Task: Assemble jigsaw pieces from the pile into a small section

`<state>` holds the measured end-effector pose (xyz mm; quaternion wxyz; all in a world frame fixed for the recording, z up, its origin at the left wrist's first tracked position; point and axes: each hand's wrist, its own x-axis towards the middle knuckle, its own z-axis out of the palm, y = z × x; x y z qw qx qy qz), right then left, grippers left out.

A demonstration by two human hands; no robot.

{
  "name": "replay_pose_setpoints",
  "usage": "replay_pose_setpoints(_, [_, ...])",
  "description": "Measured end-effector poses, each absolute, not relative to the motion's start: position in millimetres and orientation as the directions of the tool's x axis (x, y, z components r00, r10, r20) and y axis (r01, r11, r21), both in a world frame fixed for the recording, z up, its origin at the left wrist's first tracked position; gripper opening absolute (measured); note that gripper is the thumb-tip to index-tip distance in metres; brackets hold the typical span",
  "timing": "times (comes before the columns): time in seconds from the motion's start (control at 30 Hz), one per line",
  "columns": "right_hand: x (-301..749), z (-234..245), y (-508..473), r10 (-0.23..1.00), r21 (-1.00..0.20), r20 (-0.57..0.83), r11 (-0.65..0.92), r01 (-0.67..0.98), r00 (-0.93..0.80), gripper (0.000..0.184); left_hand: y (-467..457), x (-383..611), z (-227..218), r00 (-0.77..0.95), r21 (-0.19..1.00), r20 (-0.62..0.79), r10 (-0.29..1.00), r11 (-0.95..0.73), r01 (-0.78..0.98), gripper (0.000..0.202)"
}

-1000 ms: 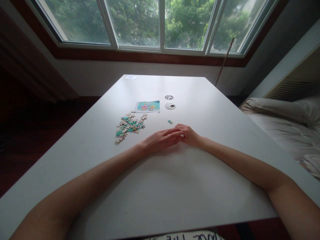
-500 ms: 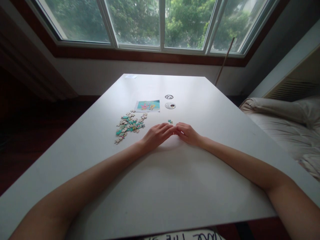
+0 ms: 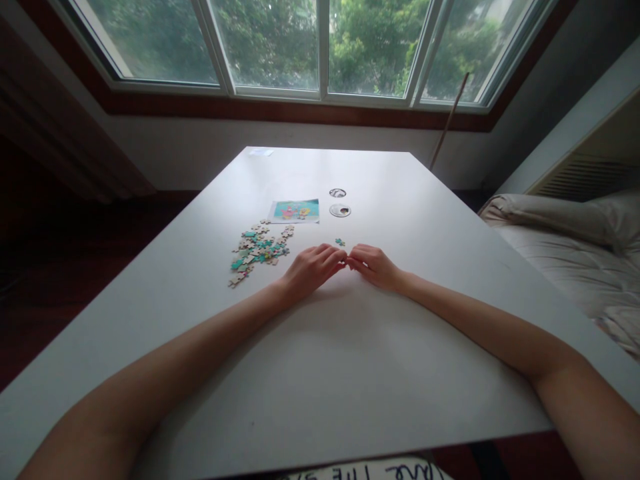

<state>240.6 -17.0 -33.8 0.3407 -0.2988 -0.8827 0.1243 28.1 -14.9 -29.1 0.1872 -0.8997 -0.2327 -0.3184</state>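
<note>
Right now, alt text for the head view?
Left hand and right hand close together over a white table; whether they hold anything is unclear. Puzzle pieces lie heaped to the left, a picture beyond them; a small clump sits just past the hands, two discs farther back.

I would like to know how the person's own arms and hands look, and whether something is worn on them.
The left arm and right arm are bare, without visible sleeves, watch or bracelet. The left hand and right hand wear no gloves; no rings or markings can be made out.
</note>
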Motion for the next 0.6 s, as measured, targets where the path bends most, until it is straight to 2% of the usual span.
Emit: replay_pose_setpoints(0.6, [240.9, -38.1, -14.5, 0.582, -0.365, 0.532, 0.813, 0.454, -0.615, 0.036, -12.7, 26.2, -31.0, 0.708, -0.164, 0.637, 0.304, -0.845, 0.509, 0.012])
